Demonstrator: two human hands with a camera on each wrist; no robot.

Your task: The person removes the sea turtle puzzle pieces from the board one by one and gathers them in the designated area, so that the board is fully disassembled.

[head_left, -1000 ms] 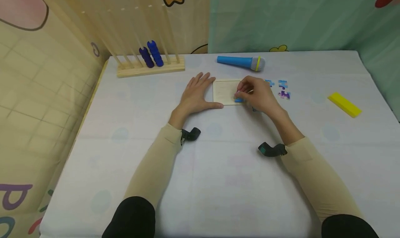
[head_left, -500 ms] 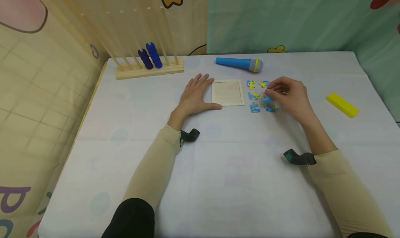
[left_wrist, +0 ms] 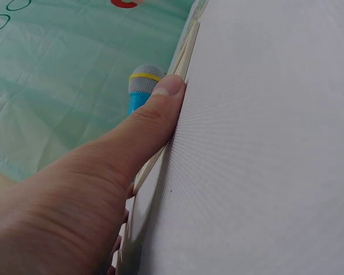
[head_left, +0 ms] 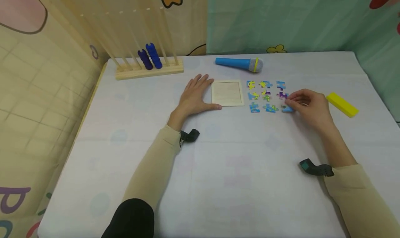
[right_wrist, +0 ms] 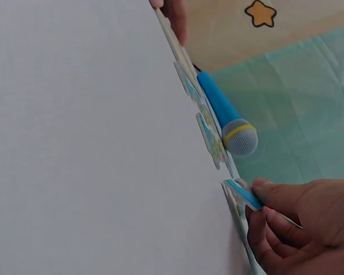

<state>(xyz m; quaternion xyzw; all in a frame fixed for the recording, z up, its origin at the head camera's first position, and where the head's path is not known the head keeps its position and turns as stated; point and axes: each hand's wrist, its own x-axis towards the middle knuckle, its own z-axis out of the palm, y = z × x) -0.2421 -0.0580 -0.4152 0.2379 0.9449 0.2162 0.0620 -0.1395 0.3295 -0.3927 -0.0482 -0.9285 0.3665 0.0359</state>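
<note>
My right hand (head_left: 309,107) pinches a blue jigsaw puzzle piece (right_wrist: 244,193) between thumb and fingertips, at the lower right of the laid-out pieces. Several other puzzle pieces (head_left: 270,108), blue, yellow and purple, lie in loose rows to its left. My left hand (head_left: 194,96) rests with fingers spread at the left side of a square wooden puzzle frame (head_left: 227,104). In the left wrist view, the thumb (left_wrist: 160,106) touches the frame's edge. The frame's plain wooden inside shows. The right fingers partly hide the held piece in the head view.
A blue toy microphone (head_left: 234,62) lies behind the frame and pieces. At the back left stands a wooden peg rack (head_left: 162,70) with dark blue beads. A yellow block (head_left: 342,105) lies right of my right hand. Curtains border the white-covered table (head_left: 218,182).
My right hand has moved right from over the frame, past the rows of pieces, carrying the puzzle piece. The left hand stays at the frame.
</note>
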